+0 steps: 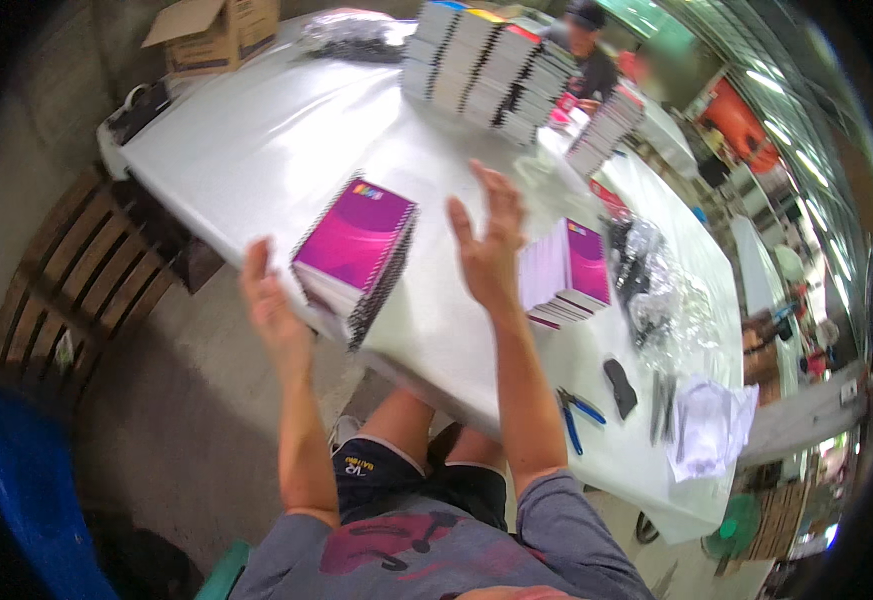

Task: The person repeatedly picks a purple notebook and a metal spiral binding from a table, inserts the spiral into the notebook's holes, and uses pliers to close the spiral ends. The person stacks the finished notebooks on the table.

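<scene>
A stack of spiral-bound notebooks with a purple and magenta cover stands near the table's front edge, black coils showing along its sides. To its left my left hand is raised with the fingers apart, holding nothing. My right hand is on the other side, fingers spread and empty, clear of the stack. Just right of that hand is a second pile of purple-covered books, with white page edges facing it and no coils visible.
Blue-handled pliers, a dark flat piece and crumpled white paper lie at the right. Clear plastic wrap is behind them. Tall notebook stacks stand at the back, near another person. A cardboard box is far left.
</scene>
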Action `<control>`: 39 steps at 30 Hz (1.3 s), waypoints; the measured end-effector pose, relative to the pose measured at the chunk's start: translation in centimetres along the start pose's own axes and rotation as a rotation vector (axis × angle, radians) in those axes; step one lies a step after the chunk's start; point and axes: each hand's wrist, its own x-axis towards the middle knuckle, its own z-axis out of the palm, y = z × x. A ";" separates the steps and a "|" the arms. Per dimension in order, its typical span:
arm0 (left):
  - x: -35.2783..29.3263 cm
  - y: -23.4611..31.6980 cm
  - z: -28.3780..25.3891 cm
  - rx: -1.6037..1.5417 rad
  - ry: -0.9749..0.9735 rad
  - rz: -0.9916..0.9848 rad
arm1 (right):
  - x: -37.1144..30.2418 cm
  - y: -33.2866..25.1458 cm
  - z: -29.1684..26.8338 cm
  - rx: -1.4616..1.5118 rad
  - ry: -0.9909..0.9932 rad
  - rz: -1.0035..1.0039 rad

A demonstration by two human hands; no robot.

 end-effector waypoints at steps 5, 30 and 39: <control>0.3 5.0 -2.4 0.013 0.366 0.103 | -1.9 11.8 -13.3 -0.539 0.204 0.495; -18.5 5.7 13.9 0.396 -0.955 0.543 | -19.0 12.1 -21.0 0.141 -0.105 0.436; -19.4 5.5 16.0 0.338 -0.769 0.559 | -23.3 30.8 -28.0 -1.015 0.070 0.688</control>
